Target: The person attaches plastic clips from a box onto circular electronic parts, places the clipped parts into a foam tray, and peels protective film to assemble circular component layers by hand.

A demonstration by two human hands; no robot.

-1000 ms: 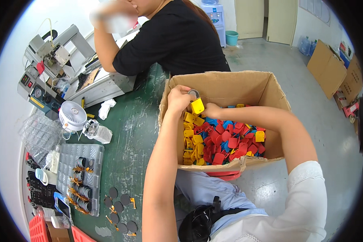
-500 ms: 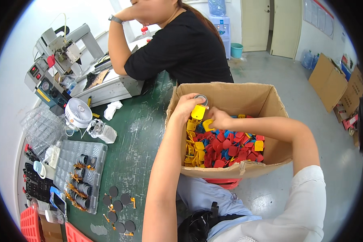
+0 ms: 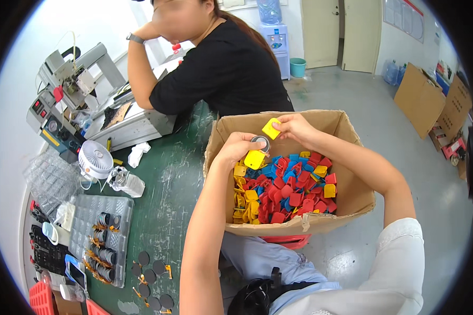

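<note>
An open cardboard box (image 3: 347,202) rests on my lap, filled with several red, blue and yellow plastic tags (image 3: 286,191). Over the box, my left hand (image 3: 236,149) holds a small metal ring with a yellow tag (image 3: 256,156) hanging from it. My right hand (image 3: 294,128) pinches another yellow tag (image 3: 271,128) just above and to the right of the ring. The two hands are close together, a little apart.
A person in a black top (image 3: 220,73) leans on the green table (image 3: 168,194) across from me. A grey machine (image 3: 71,100), a small white fan (image 3: 94,160), a clear tray of coils (image 3: 102,239) and dark discs (image 3: 150,273) sit left. Cardboard boxes (image 3: 425,100) stand far right.
My hands have risen out of the box's contents; the right hand now holds a separate yellow tag apart from the ring. The view has tilted up, showing more of the room.
</note>
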